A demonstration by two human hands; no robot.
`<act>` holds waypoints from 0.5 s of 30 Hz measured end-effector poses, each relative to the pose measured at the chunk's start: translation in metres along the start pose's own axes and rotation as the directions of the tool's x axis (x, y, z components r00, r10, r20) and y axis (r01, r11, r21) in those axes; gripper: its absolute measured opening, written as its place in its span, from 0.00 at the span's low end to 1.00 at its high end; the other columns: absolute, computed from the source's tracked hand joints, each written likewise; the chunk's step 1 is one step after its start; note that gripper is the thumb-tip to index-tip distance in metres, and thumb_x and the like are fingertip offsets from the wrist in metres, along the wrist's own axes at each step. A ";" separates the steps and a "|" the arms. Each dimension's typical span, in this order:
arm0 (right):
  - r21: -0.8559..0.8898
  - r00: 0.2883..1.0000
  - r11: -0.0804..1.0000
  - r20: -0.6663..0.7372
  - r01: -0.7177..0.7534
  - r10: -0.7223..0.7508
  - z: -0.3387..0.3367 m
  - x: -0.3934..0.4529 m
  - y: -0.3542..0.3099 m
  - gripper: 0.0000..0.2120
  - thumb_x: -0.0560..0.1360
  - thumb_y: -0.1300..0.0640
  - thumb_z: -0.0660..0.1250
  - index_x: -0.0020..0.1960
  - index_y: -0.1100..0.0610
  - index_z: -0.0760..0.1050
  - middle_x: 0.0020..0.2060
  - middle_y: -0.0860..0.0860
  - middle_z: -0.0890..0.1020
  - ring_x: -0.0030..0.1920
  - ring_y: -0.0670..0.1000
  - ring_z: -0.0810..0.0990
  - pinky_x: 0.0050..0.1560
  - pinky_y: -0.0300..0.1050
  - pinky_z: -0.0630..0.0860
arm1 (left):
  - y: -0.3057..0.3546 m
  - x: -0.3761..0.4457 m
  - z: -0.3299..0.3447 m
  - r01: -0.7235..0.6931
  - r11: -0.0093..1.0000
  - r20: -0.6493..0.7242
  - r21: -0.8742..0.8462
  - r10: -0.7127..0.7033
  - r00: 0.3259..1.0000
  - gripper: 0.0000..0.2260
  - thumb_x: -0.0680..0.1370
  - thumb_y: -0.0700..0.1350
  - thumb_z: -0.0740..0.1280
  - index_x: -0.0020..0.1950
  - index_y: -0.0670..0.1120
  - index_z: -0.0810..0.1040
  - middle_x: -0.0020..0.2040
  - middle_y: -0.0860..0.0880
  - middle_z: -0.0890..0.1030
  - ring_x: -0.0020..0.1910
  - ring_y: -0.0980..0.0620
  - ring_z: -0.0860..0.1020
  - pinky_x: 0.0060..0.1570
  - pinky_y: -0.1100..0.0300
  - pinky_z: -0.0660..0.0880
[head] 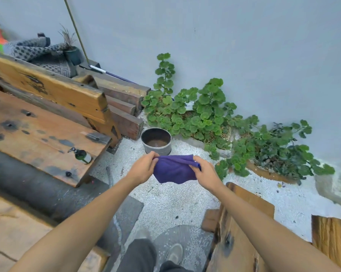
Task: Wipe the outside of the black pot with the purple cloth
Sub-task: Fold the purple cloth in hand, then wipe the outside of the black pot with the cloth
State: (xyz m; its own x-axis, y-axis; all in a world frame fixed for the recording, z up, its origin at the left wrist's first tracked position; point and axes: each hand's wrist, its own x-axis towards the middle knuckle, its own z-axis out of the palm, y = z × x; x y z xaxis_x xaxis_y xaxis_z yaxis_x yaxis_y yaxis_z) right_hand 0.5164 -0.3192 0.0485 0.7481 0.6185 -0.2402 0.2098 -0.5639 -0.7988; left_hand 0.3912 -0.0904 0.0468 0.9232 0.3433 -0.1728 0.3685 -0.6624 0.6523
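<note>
A purple cloth (174, 169) hangs stretched between both hands above the white gravel. My left hand (143, 168) pinches its upper left corner and my right hand (206, 174) grips its upper right edge. Just beyond the cloth a round pot (156, 141) stands upright on the gravel. Its inside is dark with brownish water or soil at the bottom, and its outer wall looks grey. The hands are close to the pot's near side and do not touch it.
A worn wooden bench (38, 122) with a small green pump bottle (82, 155) fills the left. Stacked timbers (124, 107) lie behind the pot. Green leafy plants (201, 112) line the grey wall. Wooden pieces (242, 218) stand at the lower right. My feet are below.
</note>
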 end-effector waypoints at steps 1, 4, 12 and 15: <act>0.014 1.000 1.000 -0.009 -0.012 0.012 -0.002 0.003 0.004 0.11 0.83 0.62 0.62 0.58 0.52 0.81 0.50 0.50 0.86 0.52 0.56 0.82 0.54 0.54 0.77 | 0.002 0.008 0.002 -0.009 1.000 0.018 -0.003 0.009 1.000 0.10 0.84 0.45 0.58 0.59 0.44 0.77 0.53 0.46 0.82 0.52 0.45 0.78 0.55 0.50 0.73; 0.047 0.997 0.996 -0.033 -0.075 0.076 -0.007 0.022 0.019 0.11 0.83 0.64 0.62 0.56 0.54 0.81 0.50 0.50 0.86 0.52 0.56 0.81 0.54 0.53 0.77 | 0.003 0.036 0.011 -0.008 1.000 0.069 -0.013 0.008 0.998 0.11 0.84 0.46 0.60 0.57 0.43 0.80 0.52 0.46 0.83 0.52 0.44 0.79 0.55 0.48 0.74; 0.099 0.983 0.979 -0.009 -0.180 0.182 -0.004 0.084 0.045 0.10 0.84 0.62 0.64 0.58 0.52 0.83 0.50 0.47 0.87 0.52 0.50 0.84 0.54 0.50 0.79 | -0.019 0.106 0.025 -0.039 0.998 0.098 -0.046 0.043 0.994 0.08 0.83 0.43 0.61 0.53 0.44 0.78 0.48 0.49 0.81 0.48 0.48 0.77 0.48 0.58 0.68; 0.124 0.980 0.972 -0.004 -0.197 0.199 0.005 0.120 0.056 0.09 0.84 0.60 0.64 0.58 0.53 0.83 0.50 0.48 0.87 0.53 0.51 0.84 0.54 0.51 0.79 | -0.037 0.142 0.030 -0.025 0.997 0.101 -0.073 0.033 0.994 0.08 0.83 0.42 0.61 0.53 0.42 0.79 0.47 0.49 0.81 0.47 0.49 0.76 0.49 0.57 0.69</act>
State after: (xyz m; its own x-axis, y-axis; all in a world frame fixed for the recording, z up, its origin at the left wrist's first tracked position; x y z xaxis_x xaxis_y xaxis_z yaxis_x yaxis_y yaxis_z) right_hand 0.6146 -0.2743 -0.0280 0.7777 0.4913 -0.3921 -0.0217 -0.6024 -0.7979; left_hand 0.5121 -0.0370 -0.0243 0.9410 0.2524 -0.2254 0.3362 -0.6208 0.7083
